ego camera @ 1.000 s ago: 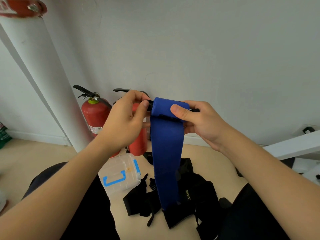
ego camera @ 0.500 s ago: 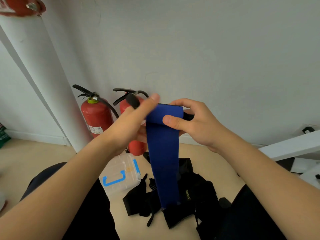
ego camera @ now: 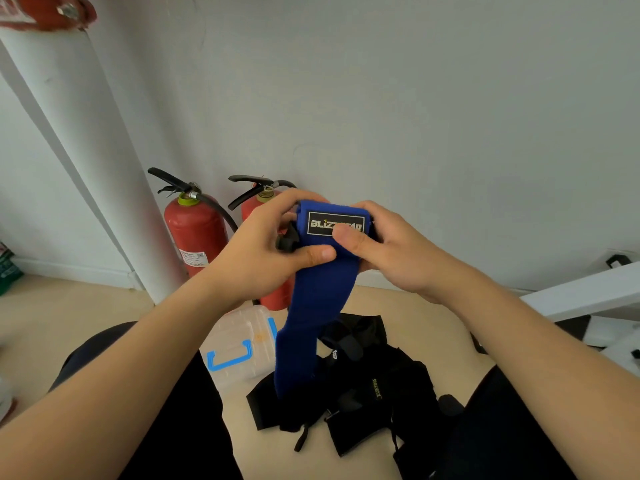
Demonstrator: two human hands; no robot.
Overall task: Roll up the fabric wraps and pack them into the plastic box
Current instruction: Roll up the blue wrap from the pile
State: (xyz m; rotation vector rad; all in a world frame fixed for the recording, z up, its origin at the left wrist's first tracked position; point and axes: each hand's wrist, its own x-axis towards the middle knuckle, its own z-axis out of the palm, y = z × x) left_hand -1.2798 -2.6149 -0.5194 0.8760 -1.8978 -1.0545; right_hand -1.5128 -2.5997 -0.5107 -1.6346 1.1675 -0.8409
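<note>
Heap of black fabric wraps (ego camera: 381,393) on the floor (ego camera: 69,317) beside a blue-latched clear plastic box (ego camera: 235,341). Long blue fabric wrap (ego camera: 318,292), likely soft, light and limp, hangs from its part-wound roll, best gripped where left hand (ego camera: 256,258) and right hand (ego camera: 398,251) clamp it: ends, thumbs (ego camera: 349,237) on top layer.

My left forearm (ego camera: 138,358) and right forearm (ego camera: 519,341), both bare, reach forward and converge in mid-air. My left hand (ego camera: 259,251): fingers curled round the blue wrap (ego camera: 320,292), thumb across its front. My right hand (ego camera: 401,251): grips the rolled end, thumb pressed on its face.
</note>
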